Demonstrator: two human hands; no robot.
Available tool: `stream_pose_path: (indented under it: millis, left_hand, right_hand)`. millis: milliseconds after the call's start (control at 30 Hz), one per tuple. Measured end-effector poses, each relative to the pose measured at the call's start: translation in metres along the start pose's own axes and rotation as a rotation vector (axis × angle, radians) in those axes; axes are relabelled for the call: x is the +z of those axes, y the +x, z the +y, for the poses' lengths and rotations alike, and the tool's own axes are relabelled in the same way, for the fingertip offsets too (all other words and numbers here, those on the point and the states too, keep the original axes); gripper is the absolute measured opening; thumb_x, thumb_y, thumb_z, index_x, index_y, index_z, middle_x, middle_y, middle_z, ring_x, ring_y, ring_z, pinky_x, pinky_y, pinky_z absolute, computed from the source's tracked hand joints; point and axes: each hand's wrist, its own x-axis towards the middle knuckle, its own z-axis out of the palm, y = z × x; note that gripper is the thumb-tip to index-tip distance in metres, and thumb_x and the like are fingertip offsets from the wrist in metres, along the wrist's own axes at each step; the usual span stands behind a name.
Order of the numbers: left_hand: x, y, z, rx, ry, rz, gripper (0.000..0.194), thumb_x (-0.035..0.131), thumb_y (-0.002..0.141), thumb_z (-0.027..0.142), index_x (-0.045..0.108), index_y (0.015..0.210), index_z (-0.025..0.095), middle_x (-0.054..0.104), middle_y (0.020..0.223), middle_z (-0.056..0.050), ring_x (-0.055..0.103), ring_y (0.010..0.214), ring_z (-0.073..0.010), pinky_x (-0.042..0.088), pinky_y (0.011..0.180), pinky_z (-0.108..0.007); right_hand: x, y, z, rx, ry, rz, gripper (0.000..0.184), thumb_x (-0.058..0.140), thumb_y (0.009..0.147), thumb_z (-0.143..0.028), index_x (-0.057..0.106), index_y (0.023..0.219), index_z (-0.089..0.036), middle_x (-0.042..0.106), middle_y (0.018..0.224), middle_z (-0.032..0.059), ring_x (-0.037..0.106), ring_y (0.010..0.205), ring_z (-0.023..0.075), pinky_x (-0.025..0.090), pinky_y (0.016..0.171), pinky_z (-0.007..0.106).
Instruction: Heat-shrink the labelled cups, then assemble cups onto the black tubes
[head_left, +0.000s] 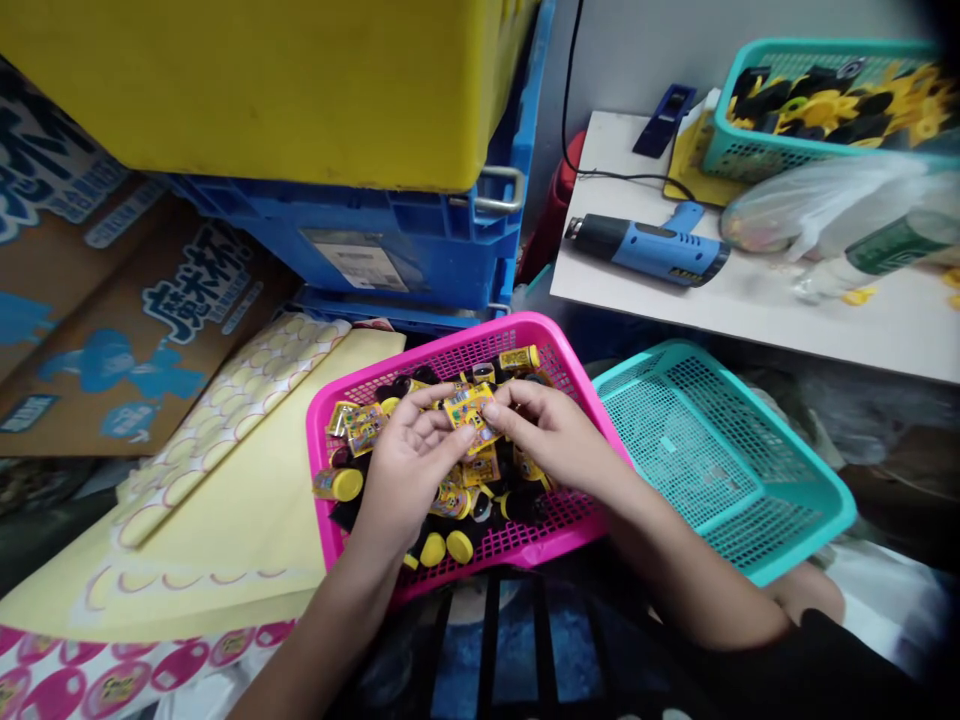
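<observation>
Both my hands are over a pink plastic basket holding several small black bottles with yellow caps and yellow labels. My left hand and my right hand pinch the same small yellow-labelled bottle between their fingertips, above the pile. More bottles lie below, some with yellow caps facing the near rim.
An empty teal basket sits right of the pink one. Yellow sticker sheets lie to the left, by cardboard boxes. Blue and yellow crates stand behind. A white table carries a blue heat gun, bags and another teal basket.
</observation>
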Motion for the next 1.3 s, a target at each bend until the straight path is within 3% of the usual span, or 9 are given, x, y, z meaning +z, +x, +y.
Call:
stream_pose_path:
  millis: [133, 233, 367, 433, 667, 833, 1033, 1133, 1300]
  left_hand:
    - [0.0, 0.002, 0.007, 0.075, 0.066, -0.015, 0.052, 0.081, 0.065, 0.021, 0.063, 0.114, 0.021, 0.067, 0.07, 0.004, 0.065, 0.062, -0.0109, 0.057, 0.063, -0.023]
    - [-0.003, 0.001, 0.012, 0.131, 0.163, 0.093, 0.03, 0.08, 0.068, 0.026, 0.072, 0.096, 0.018, 0.071, 0.069, 0.001, 0.066, 0.059, -0.0122, 0.058, 0.058, -0.023]
    - [-0.011, -0.001, 0.014, 0.138, 0.276, 0.26, 0.019, 0.078, 0.071, 0.031, 0.077, 0.085, 0.018, 0.073, 0.068, 0.0, 0.066, 0.054, -0.0131, 0.057, 0.054, -0.023]
    - [-0.015, -0.001, 0.013, 0.123, 0.297, 0.273, 0.022, 0.079, 0.071, 0.033, 0.079, 0.088, 0.019, 0.075, 0.072, -0.001, 0.067, 0.055, -0.014, 0.058, 0.055, -0.025]
    - [-0.026, 0.004, -0.006, 0.097, 0.219, 0.202, 0.035, 0.08, 0.071, 0.045, 0.079, 0.094, 0.019, 0.077, 0.082, -0.004, 0.069, 0.063, -0.0172, 0.059, 0.062, -0.03]
    - [-0.034, 0.003, -0.013, 0.145, 0.252, 0.163, 0.033, 0.079, 0.072, 0.048, 0.079, 0.09, 0.02, 0.077, 0.089, -0.005, 0.07, 0.069, -0.0191, 0.059, 0.062, -0.031]
    - [-0.041, 0.001, -0.019, 0.144, 0.242, 0.102, 0.03, 0.076, 0.076, 0.048, 0.08, 0.09, 0.022, 0.077, 0.094, -0.005, 0.07, 0.071, -0.0197, 0.06, 0.063, -0.032]
    - [-0.043, 0.001, -0.017, 0.21, 0.328, 0.073, 0.022, 0.074, 0.079, 0.042, 0.08, 0.09, 0.024, 0.078, 0.092, -0.004, 0.072, 0.081, -0.0219, 0.06, 0.077, -0.037]
    - [-0.039, 0.002, -0.013, 0.296, 0.435, 0.031, 0.014, 0.073, 0.08, 0.034, 0.08, 0.089, 0.027, 0.078, 0.09, -0.003, 0.072, 0.088, -0.023, 0.058, 0.088, -0.04]
  right_hand:
    - [-0.011, 0.005, -0.009, -0.135, -0.174, 0.031, 0.042, 0.046, 0.097, -0.045, 0.053, 0.069, -0.015, 0.056, 0.071, 0.0016, 0.051, 0.071, 0.0108, 0.038, 0.07, 0.026]
    - [-0.025, 0.001, -0.007, -0.111, -0.257, 0.014, 0.047, 0.033, 0.103, -0.044, 0.06, 0.077, -0.015, 0.062, 0.081, 0.0049, 0.056, 0.078, 0.0137, 0.041, 0.076, 0.028]
    - [-0.03, -0.017, 0.016, -0.166, -0.612, -0.326, 0.012, 0.058, 0.092, -0.023, 0.068, 0.09, -0.018, 0.066, 0.089, 0.0029, 0.057, 0.088, 0.0156, 0.042, 0.082, 0.03]
    - [-0.02, -0.025, 0.03, -0.268, -0.766, -0.461, 0.02, 0.059, 0.091, -0.016, 0.069, 0.106, -0.022, 0.066, 0.104, 0.0028, 0.056, 0.098, 0.0176, 0.041, 0.086, 0.032]
    - [0.012, -0.023, 0.043, -0.499, -1.062, -0.453, 0.019, 0.048, 0.1, -0.021, 0.066, 0.105, -0.018, 0.064, 0.102, 0.0075, 0.051, 0.097, 0.0203, 0.035, 0.079, 0.035]
    - [0.004, -0.018, 0.04, -0.439, -1.083, -0.463, 0.016, 0.047, 0.096, -0.017, 0.063, 0.097, -0.014, 0.063, 0.097, 0.0088, 0.053, 0.094, 0.0216, 0.036, 0.078, 0.035]
    - [-0.01, -0.019, 0.031, -0.282, -0.779, -0.496, 0.028, 0.056, 0.081, -0.013, 0.059, 0.109, -0.011, 0.062, 0.102, 0.0109, 0.057, 0.098, 0.0229, 0.047, 0.085, 0.036]
    - [-0.026, -0.021, 0.017, -0.244, -0.372, -0.267, 0.041, 0.055, 0.083, -0.019, 0.052, 0.124, -0.015, 0.06, 0.116, 0.0113, 0.059, 0.104, 0.0211, 0.049, 0.092, 0.037]
    - [-0.038, -0.017, 0.0, -0.141, 0.375, 0.018, 0.031, 0.07, 0.081, -0.03, 0.05, 0.102, -0.02, 0.062, 0.102, 0.0048, 0.064, 0.088, 0.013, 0.054, 0.076, 0.025]
